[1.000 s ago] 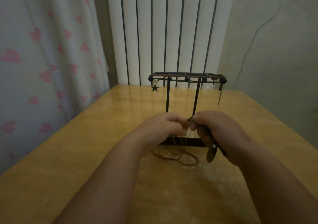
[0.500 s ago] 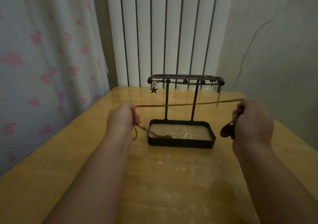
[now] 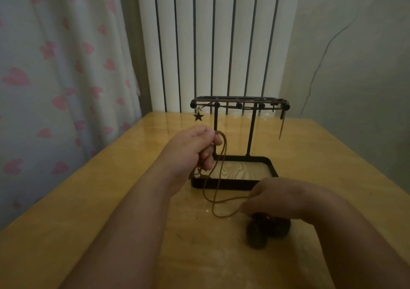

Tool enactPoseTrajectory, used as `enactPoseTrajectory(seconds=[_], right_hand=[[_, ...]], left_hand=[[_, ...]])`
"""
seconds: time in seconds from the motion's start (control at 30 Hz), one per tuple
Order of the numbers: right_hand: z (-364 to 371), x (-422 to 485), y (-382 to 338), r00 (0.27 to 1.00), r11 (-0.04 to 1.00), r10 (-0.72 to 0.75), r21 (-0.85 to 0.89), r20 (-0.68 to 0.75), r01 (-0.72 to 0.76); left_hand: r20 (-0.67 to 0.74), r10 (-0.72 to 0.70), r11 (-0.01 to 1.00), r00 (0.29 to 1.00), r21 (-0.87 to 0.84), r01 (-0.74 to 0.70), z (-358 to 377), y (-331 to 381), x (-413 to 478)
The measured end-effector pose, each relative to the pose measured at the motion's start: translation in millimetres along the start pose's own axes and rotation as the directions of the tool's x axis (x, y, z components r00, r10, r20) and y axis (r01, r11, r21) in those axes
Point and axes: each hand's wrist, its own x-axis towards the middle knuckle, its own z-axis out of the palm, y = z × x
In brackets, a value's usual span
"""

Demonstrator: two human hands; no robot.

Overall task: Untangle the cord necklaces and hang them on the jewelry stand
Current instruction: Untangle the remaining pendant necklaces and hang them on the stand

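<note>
Two pendants, a star [image 3: 198,116] and a spike [image 3: 281,126], hang from the stand [image 3: 251,133]. One cord [image 3: 218,177] is not yet hung. The left grip [image 3: 195,151] is clamped on its top beside the stand's left post. The right grip [image 3: 286,197] pinches its low end above a dark pendant [image 3: 266,228] at the tabletop [image 3: 111,200]. Hanging remains.

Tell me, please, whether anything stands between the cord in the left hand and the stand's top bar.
Nothing visible does: the left hand holds the cord just below the top bar, with open air between. The star pendant already hangs at the bar's left end.
</note>
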Motion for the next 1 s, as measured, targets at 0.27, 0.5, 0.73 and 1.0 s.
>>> enactPoseTrajectory(seconds=[0.27,0.5,0.73,1.0], right_hand=[[6,9,-9,0.885,0.934,-0.14,0.238,-0.445,0.267],[10,10,-18,0.744,0.658,-0.107,0.514,-0.66,0.55],[-13,0,10,0.767,-0.125,0.288,0.772,-0.573,0.624],[-11,2,12,0.729,0.176,0.378,0.817,-0.571,0.549]], left_hand=[[0.099,-0.035,0.98,0.994,0.199,0.014,4,-1,0],[0.038,-0.088,0.966,0.995,0.246,0.076,4,-3,0],[-0.125,-0.125,0.958,0.984,0.243,0.152,-6,-9,2],[-0.046,-0.172,0.959,0.984,0.223,0.178,-9,-12,2]])
